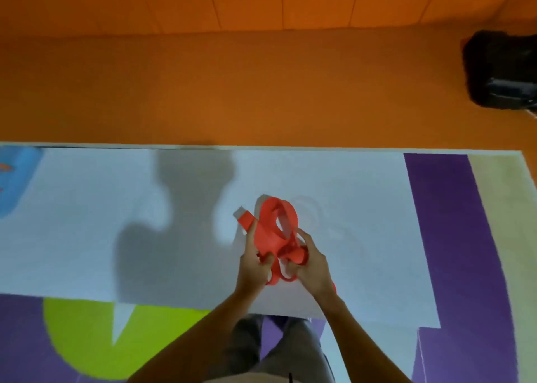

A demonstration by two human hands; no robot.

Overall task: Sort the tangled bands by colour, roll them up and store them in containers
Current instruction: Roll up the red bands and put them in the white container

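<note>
Orange ground fills the far half of the view, seamed into panels along its top edge, and a black bag (499, 71) sits on it at the far right. Nearer lies a rug (363, 185) with a broad white field, purple blocks to the right and near left, a lime-green shape at the lower left and a blue patch at the left edge. Over the white field, a little right of centre, both hands hold a tangle of red band (273, 228). The left hand (255, 263) has its fingers curled round the left side of the tangle, with a short flat end of the band sticking out past its fingertips. The right hand (312, 266) grips the right side, thumb and fingers closed over several twisted loops. One wide loop stands up beyond the hands, and smaller loops hang between the palms. A person's shadow (174, 223) falls on the white to the left, and grey trouser legs (247, 347) show below the forearms.
</note>
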